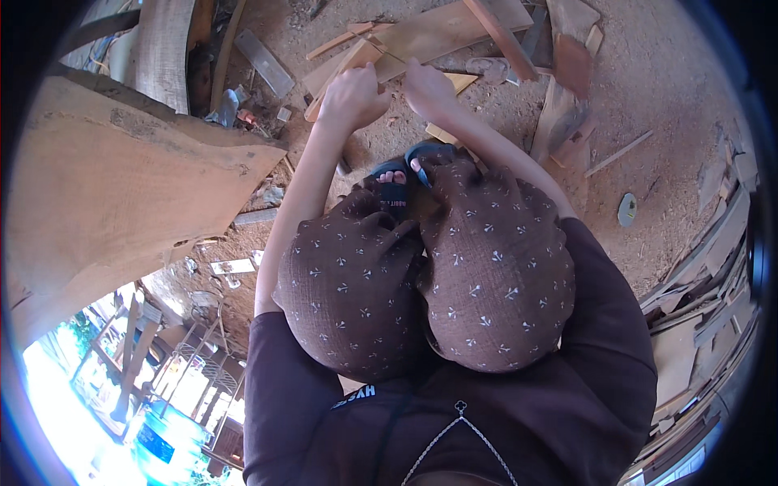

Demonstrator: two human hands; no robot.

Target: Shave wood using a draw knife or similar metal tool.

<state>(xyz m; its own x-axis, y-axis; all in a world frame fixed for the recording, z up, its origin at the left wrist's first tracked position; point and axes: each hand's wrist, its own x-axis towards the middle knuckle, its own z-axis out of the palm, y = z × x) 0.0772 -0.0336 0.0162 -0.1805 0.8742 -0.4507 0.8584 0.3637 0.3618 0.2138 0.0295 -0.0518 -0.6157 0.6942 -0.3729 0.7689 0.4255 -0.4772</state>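
As a person (527, 421) bends over dirt (664, 97) strewn with offcuts (264, 65), the left hand (354, 97) and right hand (429, 91) curl nearly closed by a thin dark strand (392, 55), fingertips hidden; from here I cannot tell whether either grips it. A pale wooden strip (347, 66) lies against or just beside the left hand, a wide board (446, 34) beyond. Trousers (494, 275) partly cover the sandals (393, 194); a huge slab (121, 186) runs out of view at left.

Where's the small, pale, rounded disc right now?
In the head view, the small, pale, rounded disc lies on the brown dirt floor toward the right, below the thin, pale wooden stick.
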